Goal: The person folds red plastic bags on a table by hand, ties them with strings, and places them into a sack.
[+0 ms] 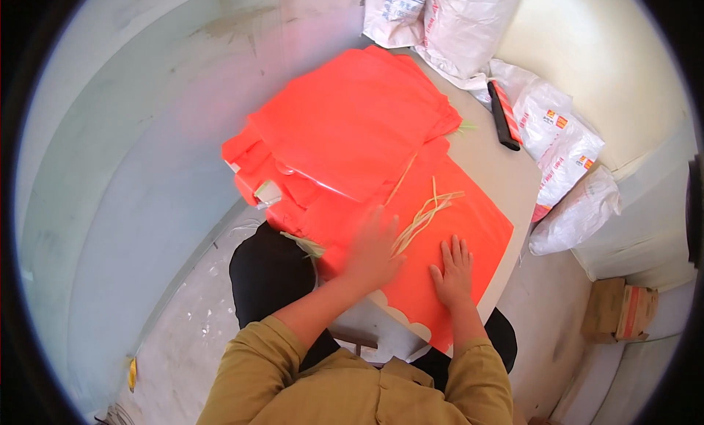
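"Where's the right hand (453,272)?"
"Flat on the orange sheet (480,223) by the bench's (502,143) front edge, fingers outstretched."
"And the left hand (374,253)?"
"Blurred over orange; I can't tell its grip. Yellow strips (423,221) lie between them, the orange pile (337,117) beyond."

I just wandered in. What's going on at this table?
A person has the right hand laid flat and open on a bright orange sheet on the table. The left hand is blurred over the orange material, so I can't tell whether it grips anything. Pale yellow strips lie on the sheet, and an orange pile sits beyond.
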Demonstrator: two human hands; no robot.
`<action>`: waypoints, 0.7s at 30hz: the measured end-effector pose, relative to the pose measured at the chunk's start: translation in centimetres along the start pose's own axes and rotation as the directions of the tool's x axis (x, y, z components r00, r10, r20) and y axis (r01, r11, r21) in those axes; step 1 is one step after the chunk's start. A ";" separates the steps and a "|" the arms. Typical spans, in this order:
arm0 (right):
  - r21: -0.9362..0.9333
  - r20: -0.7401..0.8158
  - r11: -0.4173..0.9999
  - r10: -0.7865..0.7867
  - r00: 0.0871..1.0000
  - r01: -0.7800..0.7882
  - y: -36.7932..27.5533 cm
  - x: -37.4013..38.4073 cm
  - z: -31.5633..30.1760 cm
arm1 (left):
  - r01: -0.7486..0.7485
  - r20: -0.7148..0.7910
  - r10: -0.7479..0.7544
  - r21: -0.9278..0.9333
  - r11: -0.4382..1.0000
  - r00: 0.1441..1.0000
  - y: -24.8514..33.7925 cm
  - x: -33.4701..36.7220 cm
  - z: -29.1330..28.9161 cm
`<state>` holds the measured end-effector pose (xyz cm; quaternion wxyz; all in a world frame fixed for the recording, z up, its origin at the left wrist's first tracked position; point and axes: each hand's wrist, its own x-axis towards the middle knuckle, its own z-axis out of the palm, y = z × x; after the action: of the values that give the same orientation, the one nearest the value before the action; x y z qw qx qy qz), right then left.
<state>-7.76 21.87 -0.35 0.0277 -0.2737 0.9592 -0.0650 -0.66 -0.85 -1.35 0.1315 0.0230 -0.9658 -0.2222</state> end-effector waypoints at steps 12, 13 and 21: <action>-0.017 -0.015 1.000 0.005 1.000 -0.005 0.1 0.0 0.0 | 0.240 -0.198 -0.357 -0.446 0.862 0.913 -2.5 -0.2 -3.4; -0.020 -0.016 1.000 0.003 1.000 -0.004 0.2 0.0 0.0 | 0.239 -0.200 -0.357 -0.448 0.861 0.912 -2.5 -0.2 -3.2; -0.030 -0.043 0.999 -0.020 0.999 0.019 0.6 -0.2 0.1 | 0.222 -0.161 -0.320 -0.440 0.870 0.934 -2.1 0.0 -2.4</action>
<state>-7.89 22.42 -0.52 0.0021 -0.2819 0.9577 -0.0569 -0.08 -3.81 -0.18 0.2109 0.1562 -0.8617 -0.4343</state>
